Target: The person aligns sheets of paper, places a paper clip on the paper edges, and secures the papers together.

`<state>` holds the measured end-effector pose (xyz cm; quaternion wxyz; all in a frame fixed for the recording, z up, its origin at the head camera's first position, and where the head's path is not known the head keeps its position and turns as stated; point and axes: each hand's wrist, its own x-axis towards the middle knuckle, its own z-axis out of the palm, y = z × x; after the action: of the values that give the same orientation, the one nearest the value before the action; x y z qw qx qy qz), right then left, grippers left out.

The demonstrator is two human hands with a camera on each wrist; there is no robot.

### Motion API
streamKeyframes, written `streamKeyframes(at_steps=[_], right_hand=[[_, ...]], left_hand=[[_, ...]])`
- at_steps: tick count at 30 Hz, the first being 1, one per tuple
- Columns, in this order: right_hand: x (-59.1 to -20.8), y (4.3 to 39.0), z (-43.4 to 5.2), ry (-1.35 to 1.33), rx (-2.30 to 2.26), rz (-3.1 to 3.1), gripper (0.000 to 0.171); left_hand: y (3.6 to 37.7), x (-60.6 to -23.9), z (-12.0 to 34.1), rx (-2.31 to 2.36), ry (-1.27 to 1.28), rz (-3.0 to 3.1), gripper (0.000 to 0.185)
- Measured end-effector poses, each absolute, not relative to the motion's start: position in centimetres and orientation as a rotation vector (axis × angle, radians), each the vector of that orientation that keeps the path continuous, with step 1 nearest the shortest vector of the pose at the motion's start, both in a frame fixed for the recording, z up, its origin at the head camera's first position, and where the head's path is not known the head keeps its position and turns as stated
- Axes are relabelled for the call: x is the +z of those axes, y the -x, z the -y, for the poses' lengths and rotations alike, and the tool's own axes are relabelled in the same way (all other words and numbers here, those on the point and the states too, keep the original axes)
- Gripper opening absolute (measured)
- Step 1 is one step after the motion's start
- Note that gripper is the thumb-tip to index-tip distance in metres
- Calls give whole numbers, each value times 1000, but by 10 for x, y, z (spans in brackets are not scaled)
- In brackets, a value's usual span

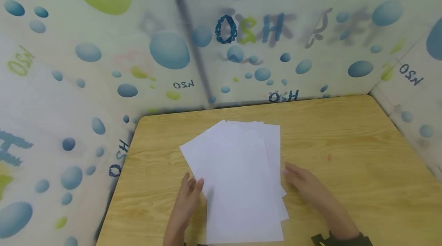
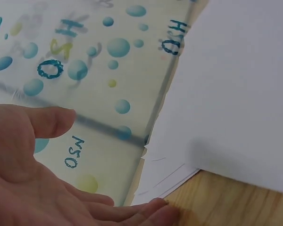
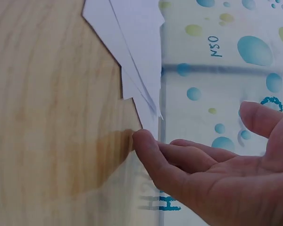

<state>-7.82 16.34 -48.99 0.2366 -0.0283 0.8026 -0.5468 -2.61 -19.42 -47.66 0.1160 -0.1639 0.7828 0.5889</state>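
Because the white paper sheets point(image 1: 241, 180) fanned on the wood-grain table point(image 1: 345, 131), near the head view's six o'clock, should slide easily, opposite long edges suit gripping; left hand point(image 1: 188, 197) at their nine, right hand point(image 1: 306, 182) at three, fingers relaxed, contact unclear.

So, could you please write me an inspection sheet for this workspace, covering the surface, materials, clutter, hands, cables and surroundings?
Surface: wood-grain table, with a small reddish mark right of the paper.
Job's things: white paper sheets, overlapping in an uneven pile, corners jutting out at several angles; exact count cannot be told.
Clutter: nothing seen.
Hands: left hand open at the pile's left edge; right hand open near its right edge. Neither grips a sheet; whether fingertips touch paper is unclear.
Cables: nothing seen.
Surroundings: pale backdrop printed with blue and green spots and lettering, along the table's far side and both flanks.
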Motion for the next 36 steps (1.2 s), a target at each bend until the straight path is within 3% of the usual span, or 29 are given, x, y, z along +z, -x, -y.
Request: streamKeyframes(at_steps=[5, 15, 22, 36], right_hand=[[-488, 68, -161, 20, -1545, -2120, 70], [-486, 52, -143, -112, -1607, -2077, 67], [-490, 48, -142, -50, -1539, -2153, 67], [-491, 82, -151, 48, -1414, -2289, 70]], left_hand=[[19, -476, 195, 1743, 473, -2242, 95], [14, -477, 181, 1748, 373, -2206, 89], [9, -481, 179, 1791, 379, -2236, 83], [39, -488, 197, 1740, 447, -2320, 90]])
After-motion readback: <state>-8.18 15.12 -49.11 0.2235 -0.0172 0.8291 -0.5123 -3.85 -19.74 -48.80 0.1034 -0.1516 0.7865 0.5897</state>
